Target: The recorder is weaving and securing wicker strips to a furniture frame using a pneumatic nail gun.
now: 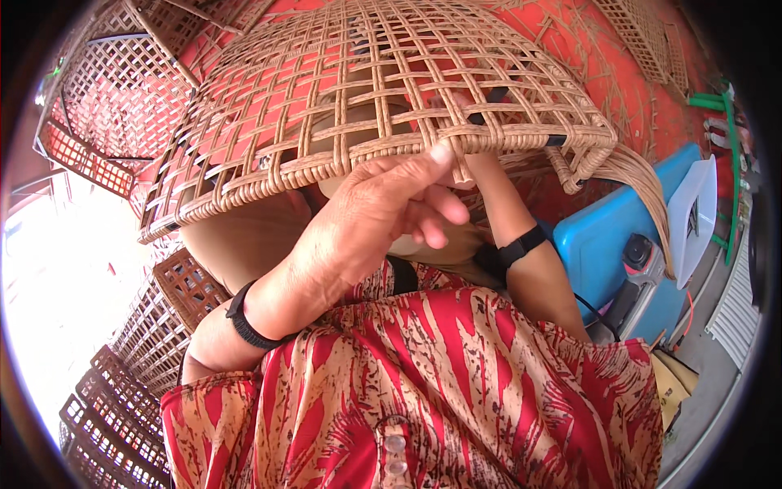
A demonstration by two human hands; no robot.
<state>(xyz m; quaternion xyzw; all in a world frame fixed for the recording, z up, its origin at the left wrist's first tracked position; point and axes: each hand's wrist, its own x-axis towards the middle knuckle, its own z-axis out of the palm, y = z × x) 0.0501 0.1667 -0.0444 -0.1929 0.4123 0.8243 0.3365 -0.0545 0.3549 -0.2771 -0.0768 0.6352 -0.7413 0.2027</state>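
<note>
A large woven wicker panel [391, 90] with an open lattice lies across my lap, its wrapped near edge toward me. My left hand [391, 196] is at the middle of that edge, thumb tip pressed on the wrapping beside a short wicker strand end [461, 169]. Its other fingers curl loosely below the rim. My right hand [479, 165] reaches up underneath the panel near the same spot. The lattice covers most of its fingers, so their grip is hidden. Both wrists wear black bands.
A bundle of loose wicker strands [648, 196] hangs at the right over a blue box [599, 232]. A power tool [639, 265] and a white plastic tray [694, 216] are there too. Other woven pieces [122, 98] stand at the left. Scraps litter the red floor [562, 41].
</note>
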